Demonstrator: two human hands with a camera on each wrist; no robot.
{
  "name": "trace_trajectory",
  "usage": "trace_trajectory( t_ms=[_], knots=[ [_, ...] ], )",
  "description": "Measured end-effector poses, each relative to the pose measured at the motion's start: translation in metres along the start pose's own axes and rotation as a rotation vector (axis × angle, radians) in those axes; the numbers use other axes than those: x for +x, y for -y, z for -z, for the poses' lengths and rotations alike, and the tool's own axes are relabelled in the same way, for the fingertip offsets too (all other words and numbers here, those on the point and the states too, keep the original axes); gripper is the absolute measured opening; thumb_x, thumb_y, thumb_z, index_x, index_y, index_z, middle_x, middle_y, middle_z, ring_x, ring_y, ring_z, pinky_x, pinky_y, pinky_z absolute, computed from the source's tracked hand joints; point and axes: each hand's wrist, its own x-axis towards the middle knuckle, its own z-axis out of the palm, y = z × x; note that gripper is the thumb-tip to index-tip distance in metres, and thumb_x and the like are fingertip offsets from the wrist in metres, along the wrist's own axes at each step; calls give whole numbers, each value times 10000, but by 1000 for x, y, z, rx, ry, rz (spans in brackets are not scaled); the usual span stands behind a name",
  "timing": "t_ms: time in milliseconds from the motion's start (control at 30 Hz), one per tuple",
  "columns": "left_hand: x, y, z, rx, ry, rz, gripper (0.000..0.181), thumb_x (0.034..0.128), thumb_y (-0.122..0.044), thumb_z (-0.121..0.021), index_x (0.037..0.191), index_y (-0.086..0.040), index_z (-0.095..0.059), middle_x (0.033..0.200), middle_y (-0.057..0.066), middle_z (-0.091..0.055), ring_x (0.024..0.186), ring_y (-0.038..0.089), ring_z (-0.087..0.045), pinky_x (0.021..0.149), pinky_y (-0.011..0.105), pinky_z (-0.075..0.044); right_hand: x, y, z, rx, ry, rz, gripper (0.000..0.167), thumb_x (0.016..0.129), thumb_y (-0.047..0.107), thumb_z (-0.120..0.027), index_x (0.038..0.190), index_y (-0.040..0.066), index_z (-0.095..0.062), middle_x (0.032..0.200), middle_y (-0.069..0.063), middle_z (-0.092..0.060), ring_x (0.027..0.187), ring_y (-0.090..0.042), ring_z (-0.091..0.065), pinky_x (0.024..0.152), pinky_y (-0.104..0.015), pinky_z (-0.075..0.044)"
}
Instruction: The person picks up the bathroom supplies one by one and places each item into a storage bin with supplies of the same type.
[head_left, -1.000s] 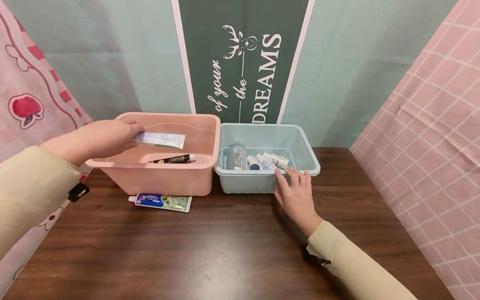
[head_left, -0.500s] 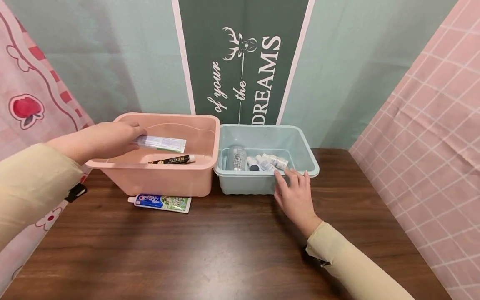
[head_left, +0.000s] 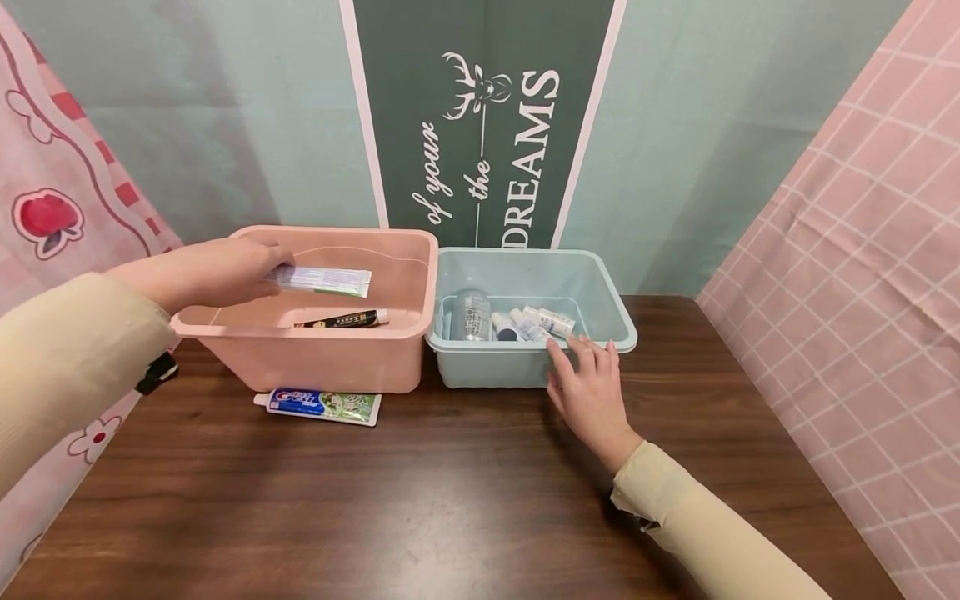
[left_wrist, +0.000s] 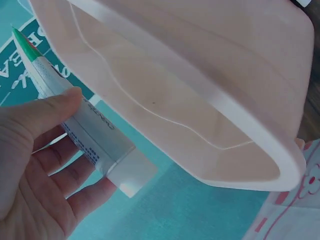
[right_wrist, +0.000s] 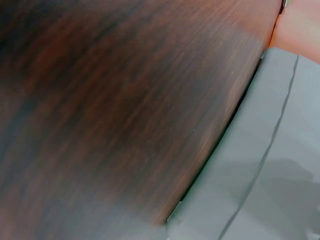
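Note:
My left hand (head_left: 225, 271) grips a white toothpaste tube (head_left: 324, 280) with a green end, above the pink bin (head_left: 315, 358). In the left wrist view the thumb lies across the tube (left_wrist: 95, 125) with the fingers behind it, the white cap pointing away from the palm. Inside the pink bin lies a black toothpaste tube (head_left: 348, 319), partly hidden by the front wall. My right hand (head_left: 592, 396) rests with its fingertips on the front rim of the light-blue bin (head_left: 495, 367); the right wrist view shows no hand.
The blue bin holds a clear bottle (head_left: 472, 317) and several small white bottles (head_left: 555, 321). A blue-and-green toothpaste tube (head_left: 322, 406) lies on the wooden table (head_left: 420, 508) against the front of the pink bin. Printed curtains (head_left: 675, 142) hang behind and at both sides.
Over the last second the left hand and its toothpaste tube shift only slightly, staying above the pink bin. The right hand keeps its place on the blue bin's rim.

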Motion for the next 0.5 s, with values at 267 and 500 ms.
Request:
trace_trajectory(
  t_ms=[267,500],
  knots=[
    [11,1,2,6,55,-4,168,789,-25,-678,923,1,-580,831,67,-559,784,239,-513,781,447,-423,0,-1,0,-8,-3,-2,493,775,161,-628,1247,51,-538,1154,-257,-480,1058,-457,-458,912,-685,-291],
    [23,-4,4,45,97,-6,153,795,-67,-660,916,-23,-577,821,43,-580,756,209,-532,742,433,-442,0,-1,-2,-1,-1,0,477,786,162,-611,1245,49,-541,1151,-257,-484,1057,-452,-457,909,-687,-291]
  ],
)
